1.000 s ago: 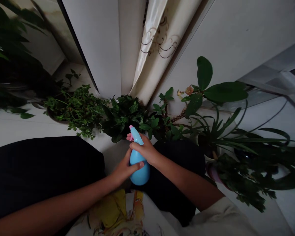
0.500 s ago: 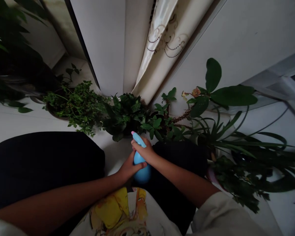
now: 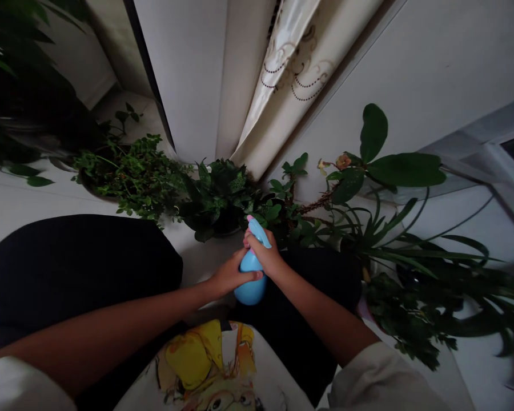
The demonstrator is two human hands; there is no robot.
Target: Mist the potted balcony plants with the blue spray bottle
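A light blue spray bottle [image 3: 251, 291] with a pink nozzle tip is between my two hands, in the middle of the view. My left hand [image 3: 230, 276] grips its round body from the left, thumb laid across the front. Around the neck and trigger closes my right hand [image 3: 269, 251], its fingers partly hidden behind the spray head. The nozzle points away from me, tilted toward the potted plants. Just beyond it stand a dark leafy plant [image 3: 220, 191] and a thorny-stemmed plant [image 3: 321, 200] with a small flower. Any spray is too faint to make out.
A bushy small-leaved plant [image 3: 137, 177] stands to the left. On the right are a long-leaved plant [image 3: 383, 237] and trailing greenery [image 3: 405, 317]. A patterned cream curtain [image 3: 300, 85] hangs behind. My dark-clad knees [image 3: 81, 268] flank the hands.
Both hands have moved the spray bottle a little to the right and away from me. The grip looks the same, and the view has shifted slightly.
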